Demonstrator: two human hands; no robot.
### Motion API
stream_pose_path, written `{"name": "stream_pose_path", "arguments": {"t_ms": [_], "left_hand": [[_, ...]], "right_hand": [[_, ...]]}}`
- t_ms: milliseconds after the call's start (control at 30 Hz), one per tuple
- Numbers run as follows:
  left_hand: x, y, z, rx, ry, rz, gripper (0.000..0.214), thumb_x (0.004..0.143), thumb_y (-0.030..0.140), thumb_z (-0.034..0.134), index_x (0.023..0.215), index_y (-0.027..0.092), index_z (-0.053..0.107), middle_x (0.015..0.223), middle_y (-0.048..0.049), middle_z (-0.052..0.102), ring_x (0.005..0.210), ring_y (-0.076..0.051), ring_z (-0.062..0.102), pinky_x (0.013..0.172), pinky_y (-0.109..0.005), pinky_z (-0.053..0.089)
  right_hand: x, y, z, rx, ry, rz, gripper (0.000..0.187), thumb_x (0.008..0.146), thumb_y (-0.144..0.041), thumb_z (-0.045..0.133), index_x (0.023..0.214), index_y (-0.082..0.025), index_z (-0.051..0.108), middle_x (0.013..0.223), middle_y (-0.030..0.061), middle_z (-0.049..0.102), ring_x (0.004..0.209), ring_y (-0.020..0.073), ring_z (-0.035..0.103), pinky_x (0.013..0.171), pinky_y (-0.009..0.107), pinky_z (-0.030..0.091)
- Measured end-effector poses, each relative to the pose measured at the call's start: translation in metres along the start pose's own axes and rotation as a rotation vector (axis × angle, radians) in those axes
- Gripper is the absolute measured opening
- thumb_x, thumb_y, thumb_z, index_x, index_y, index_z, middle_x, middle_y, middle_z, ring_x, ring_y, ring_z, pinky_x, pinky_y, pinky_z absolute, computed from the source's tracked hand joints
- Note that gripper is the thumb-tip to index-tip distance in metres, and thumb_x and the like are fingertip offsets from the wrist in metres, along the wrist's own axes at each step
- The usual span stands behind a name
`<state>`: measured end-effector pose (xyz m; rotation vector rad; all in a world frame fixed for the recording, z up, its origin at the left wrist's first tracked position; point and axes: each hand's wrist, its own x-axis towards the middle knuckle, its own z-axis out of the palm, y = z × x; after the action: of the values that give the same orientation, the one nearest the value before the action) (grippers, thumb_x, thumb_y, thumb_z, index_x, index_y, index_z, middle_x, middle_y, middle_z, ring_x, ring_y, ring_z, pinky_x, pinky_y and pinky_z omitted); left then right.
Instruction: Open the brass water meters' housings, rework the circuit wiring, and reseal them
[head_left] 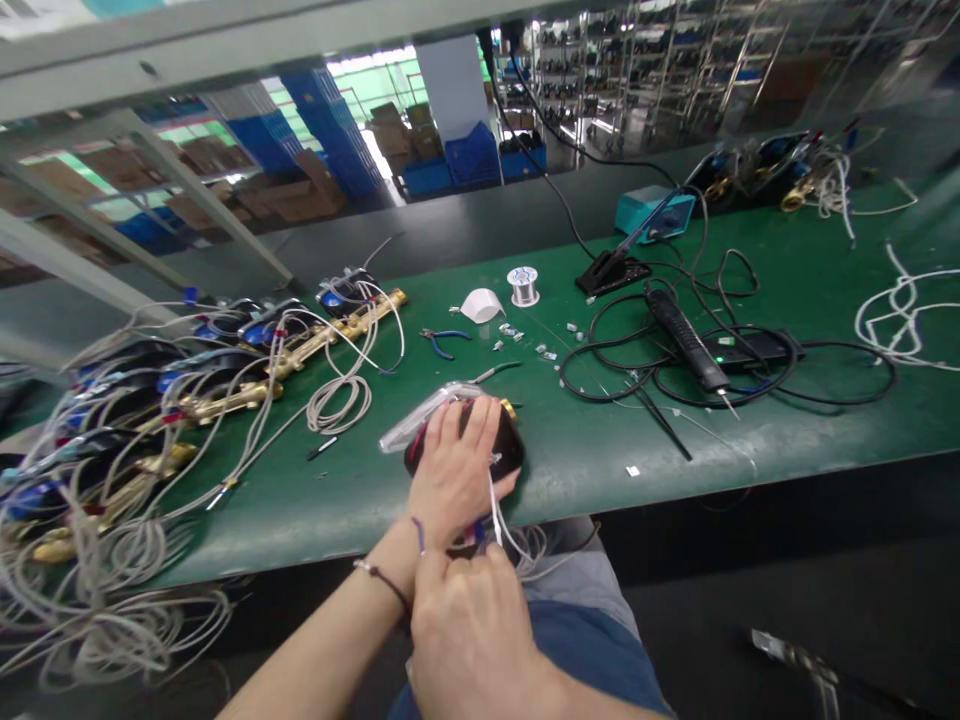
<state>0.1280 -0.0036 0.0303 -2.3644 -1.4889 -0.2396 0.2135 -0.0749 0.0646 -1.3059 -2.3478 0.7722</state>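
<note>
My left hand (457,460) lies over a dark, rounded meter-like unit (512,450) at the front edge of the bench, fingers wrapped over its top. A brass fitting (510,408) shows at its far right side. A clear plastic cover (409,425) sits just behind it, to the left. My right hand (472,610) is closed lower down, in front of the bench edge, gripping a white cable (496,515) that runs down from the unit. More cable coils (529,550) hang over my lap. My right fingertips are partly hidden.
Brass-bodied meters (225,400) with looped grey cables crowd the left. Blue-handled pliers (446,343), a solder spool (523,287) and small white pieces (510,331) lie mid-bench. On the right are a black pen-shaped electric tool (686,340), tangled black cords and a teal soldering station (655,213).
</note>
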Motion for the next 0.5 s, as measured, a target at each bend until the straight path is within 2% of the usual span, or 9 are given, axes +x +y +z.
{"name": "stream_pose_path", "arguments": {"t_ms": [133, 233, 367, 433, 500], "left_hand": [[0.007, -0.007, 0.001, -0.021, -0.007, 0.007, 0.076, 0.077, 0.046, 0.060, 0.137, 0.005, 0.041, 0.140, -0.0169, 0.047, 0.127, -0.038, 0.038, 0.110, -0.052, 0.026], [0.007, -0.010, 0.004, -0.023, -0.002, 0.009, 0.077, 0.078, 0.046, 0.060, 0.139, 0.005, 0.038, 0.142, -0.0174, 0.043, 0.129, -0.038, 0.035, 0.111, -0.052, 0.024], [0.006, -0.012, 0.006, -0.032, -0.001, 0.010, 0.077, 0.077, 0.046, 0.060, 0.139, 0.006, 0.038, 0.142, -0.0164, 0.044, 0.129, -0.038, 0.036, 0.111, -0.051, 0.023], [0.005, -0.012, 0.005, -0.043, 0.001, 0.010, 0.076, 0.078, 0.047, 0.059, 0.139, 0.007, 0.038, 0.142, -0.0158, 0.044, 0.130, -0.038, 0.035, 0.112, -0.051, 0.023], [0.005, -0.012, 0.004, -0.054, 0.002, 0.011, 0.077, 0.078, 0.048, 0.059, 0.140, 0.007, 0.038, 0.143, -0.0153, 0.043, 0.130, -0.037, 0.035, 0.112, -0.050, 0.023]], "right_hand": [[-0.013, 0.000, -0.014, -0.047, -0.009, 0.040, 0.019, 0.075, -0.008, 0.050, 0.090, -0.007, 0.061, 0.076, 0.0159, 0.067, 0.070, 0.0290, 0.066, 0.072, 0.044, 0.050], [-0.018, 0.010, -0.026, 0.057, 0.100, 0.016, 0.014, 0.081, -0.015, 0.046, 0.087, -0.014, 0.059, 0.075, 0.0109, 0.067, 0.070, 0.0254, 0.064, 0.071, 0.039, 0.048], [-0.027, 0.022, -0.050, 0.435, 0.281, 0.085, 0.022, 0.092, -0.023, 0.037, 0.077, -0.019, 0.052, 0.069, 0.0040, 0.062, 0.058, 0.0139, 0.055, 0.055, 0.024, 0.038], [-0.033, 0.022, -0.066, 0.633, 0.357, 0.111, 0.029, 0.094, -0.029, 0.034, 0.070, -0.019, 0.046, 0.057, -0.0016, 0.051, 0.048, 0.0088, 0.043, 0.047, 0.021, 0.029], [-0.040, 0.019, -0.082, 0.745, 0.427, 0.129, 0.035, 0.095, -0.036, 0.035, 0.065, -0.019, 0.043, 0.052, -0.0043, 0.041, 0.046, 0.0071, 0.036, 0.045, 0.021, 0.025]]}}
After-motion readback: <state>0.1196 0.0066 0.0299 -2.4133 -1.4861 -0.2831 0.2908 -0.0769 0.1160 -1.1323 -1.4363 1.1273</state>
